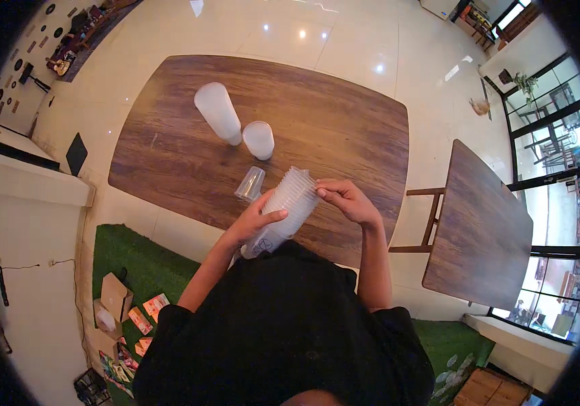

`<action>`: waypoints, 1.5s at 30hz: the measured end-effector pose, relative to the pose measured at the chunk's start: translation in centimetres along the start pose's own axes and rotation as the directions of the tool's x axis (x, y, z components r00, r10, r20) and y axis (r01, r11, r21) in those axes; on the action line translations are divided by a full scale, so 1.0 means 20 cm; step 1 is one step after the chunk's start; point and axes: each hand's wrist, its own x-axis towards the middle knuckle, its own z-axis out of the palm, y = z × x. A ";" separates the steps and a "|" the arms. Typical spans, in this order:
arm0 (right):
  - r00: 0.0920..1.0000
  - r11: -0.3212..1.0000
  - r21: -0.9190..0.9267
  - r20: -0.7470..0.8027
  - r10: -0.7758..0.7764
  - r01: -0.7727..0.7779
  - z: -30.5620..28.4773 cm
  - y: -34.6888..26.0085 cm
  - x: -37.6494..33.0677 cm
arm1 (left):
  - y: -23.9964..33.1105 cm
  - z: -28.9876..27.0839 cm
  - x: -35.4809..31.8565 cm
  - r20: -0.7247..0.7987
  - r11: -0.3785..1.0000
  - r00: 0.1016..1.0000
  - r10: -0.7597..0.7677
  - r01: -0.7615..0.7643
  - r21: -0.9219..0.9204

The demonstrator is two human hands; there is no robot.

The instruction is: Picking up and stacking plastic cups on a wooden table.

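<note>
A tilted stack of clear plastic cups (pixel 290 203) is held close to my body, over the table's near edge. My left hand (pixel 254 222) wraps round the stack from its left side, thumb across the front. At the upper right end of the stack, my right hand (pixel 349 201) pinches the rim of a cup with thumb and fingertips. Just left of the stack, a single clear cup (pixel 250 184) is on the table. Farther off stand a tall stack of whitish cups (pixel 219 114) and a shorter stack of whitish cups (pixel 259 141), side by side.
The brown wooden table (pixel 344 108) spreads out before me. A second wooden table (pixel 483 230) stands to the right. Green artificial turf (pixel 161 254) lies at lower left, with an open cardboard box (pixel 115 298) and orange-white packets (pixel 141 321) on it.
</note>
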 end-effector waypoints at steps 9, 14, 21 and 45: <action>0.814 0.931 0.175 -0.553 -0.176 0.320 -0.07 0.21 0.25 | 0.00 -0.15 -0.08 -0.150 0.953 0.964 0.221 -0.246 -0.178; 0.881 0.976 -0.150 -0.467 0.072 -0.159 0.00 0.64 0.41 | -0.02 -0.29 -0.15 -0.364 0.872 0.900 0.240 -0.364 -0.326; 0.952 0.558 -0.806 -0.294 -0.086 -0.199 0.01 0.91 0.42 | 0.03 -0.30 -0.22 -0.381 0.813 0.896 0.229 -0.391 -0.432; 0.724 0.945 -0.019 -0.638 -0.263 0.327 -0.08 -0.08 0.01 | -0.02 -0.09 -0.05 -0.078 0.965 0.995 0.065 -0.082 -0.249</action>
